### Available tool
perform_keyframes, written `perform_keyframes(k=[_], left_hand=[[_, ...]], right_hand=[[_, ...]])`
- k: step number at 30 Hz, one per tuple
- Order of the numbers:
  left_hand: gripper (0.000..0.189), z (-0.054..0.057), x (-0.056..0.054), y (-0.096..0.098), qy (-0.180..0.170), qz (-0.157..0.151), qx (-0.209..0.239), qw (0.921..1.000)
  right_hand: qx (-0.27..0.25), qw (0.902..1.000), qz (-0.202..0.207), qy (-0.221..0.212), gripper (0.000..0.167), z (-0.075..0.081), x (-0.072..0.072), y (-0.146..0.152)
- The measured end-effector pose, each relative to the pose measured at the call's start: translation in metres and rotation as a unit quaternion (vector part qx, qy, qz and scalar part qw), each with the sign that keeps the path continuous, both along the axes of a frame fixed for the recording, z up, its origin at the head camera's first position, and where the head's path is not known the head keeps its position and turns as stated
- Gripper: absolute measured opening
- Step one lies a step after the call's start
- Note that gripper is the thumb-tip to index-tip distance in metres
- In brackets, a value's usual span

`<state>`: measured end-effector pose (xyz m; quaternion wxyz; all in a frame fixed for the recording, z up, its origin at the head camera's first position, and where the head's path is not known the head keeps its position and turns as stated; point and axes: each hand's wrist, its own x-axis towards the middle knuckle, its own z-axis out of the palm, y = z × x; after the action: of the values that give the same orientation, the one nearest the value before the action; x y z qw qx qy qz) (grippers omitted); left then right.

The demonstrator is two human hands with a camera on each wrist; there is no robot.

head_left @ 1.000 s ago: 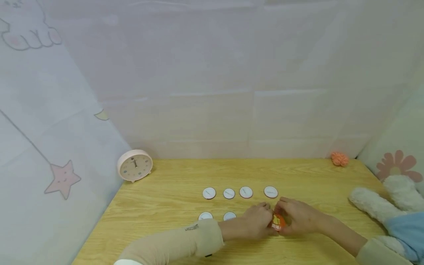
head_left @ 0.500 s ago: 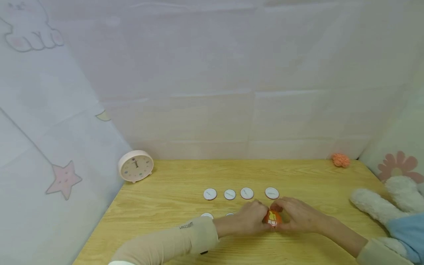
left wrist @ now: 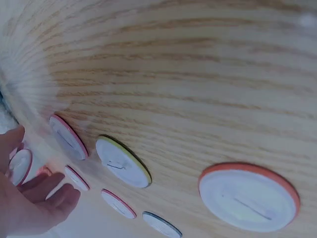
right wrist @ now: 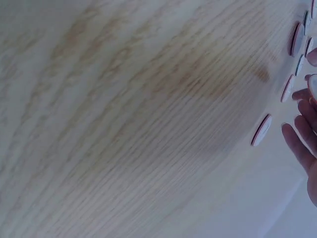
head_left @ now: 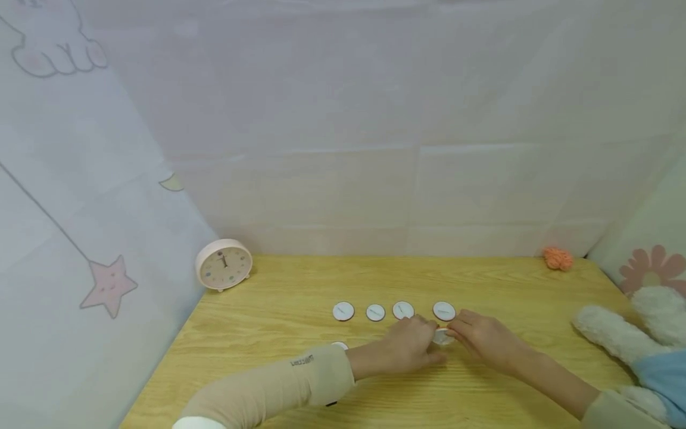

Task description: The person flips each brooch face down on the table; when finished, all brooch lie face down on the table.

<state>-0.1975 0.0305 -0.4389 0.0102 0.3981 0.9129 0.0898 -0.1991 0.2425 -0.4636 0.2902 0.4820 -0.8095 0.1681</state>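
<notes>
Between both hands is a round pin-back badge [head_left: 442, 336], its white back showing in the head view. My left hand [head_left: 409, 344] pinches its left side, and my right hand [head_left: 490, 339] grips the right edge with its fingertips. In the left wrist view the held badge [left wrist: 21, 166] stands tilted among the fingers. Just beyond the hands a row of badges lies face down, including a far-right badge [head_left: 444, 310] and a far-left badge [head_left: 343, 310]. A nearer badge [head_left: 340, 345] is partly covered by the left arm; the left wrist view shows red-rimmed [left wrist: 247, 196] and yellow-rimmed badges [left wrist: 123, 161].
A pink clock [head_left: 224, 265] stands at the table's back left corner. An orange yarn-like bundle [head_left: 558, 258] lies at the back right. A white plush toy in blue [head_left: 661, 363] lies along the right edge. A pale cloth backdrop [head_left: 332, 196] rises behind the wooden table [head_left: 300, 280].
The held badge has turned from its orange printed front to its white back. Both hands have moved slightly away from the body, toward the row of badges.
</notes>
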Motion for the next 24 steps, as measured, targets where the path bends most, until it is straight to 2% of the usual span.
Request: perform_keyframes(k=[4,8,15,18,20,21,24], left_hand=[[0.048,0.0,0.0,0.002,0.06,0.008,-0.005,0.9981],[0.045,-0.002,0.001,0.003,0.093,0.01,0.005,0.9956],[0.043,-0.002,0.003,0.003,0.108,0.023,0.005,0.9939],[0.042,-0.002,0.003,0.003,0.108,0.016,-0.006,0.994],[0.044,-0.002,0.003,0.002,0.112,0.009,-0.021,0.9934],[0.045,-0.002,0.003,0.002,0.116,0.006,-0.031,0.9928],[0.049,-0.002,0.003,0.0,0.126,-0.006,-0.063,0.99]], right_hand=[[-0.021,0.996,-0.048,-0.073,0.01,0.002,0.007,-0.003],[-0.054,0.9836,-0.077,-0.154,0.021,0.003,0.013,-0.009],[-0.079,0.9593,-0.112,-0.247,0.028,0.004,0.017,-0.01],[-0.064,0.9568,-0.123,-0.256,0.019,0.003,0.017,-0.01],[-0.045,0.9607,-0.125,-0.244,0.007,0.004,0.018,-0.009],[-0.031,0.9645,-0.122,-0.232,0.007,0.004,0.018,-0.009],[0.02,0.9779,-0.103,-0.181,0.036,0.005,0.016,-0.006]])
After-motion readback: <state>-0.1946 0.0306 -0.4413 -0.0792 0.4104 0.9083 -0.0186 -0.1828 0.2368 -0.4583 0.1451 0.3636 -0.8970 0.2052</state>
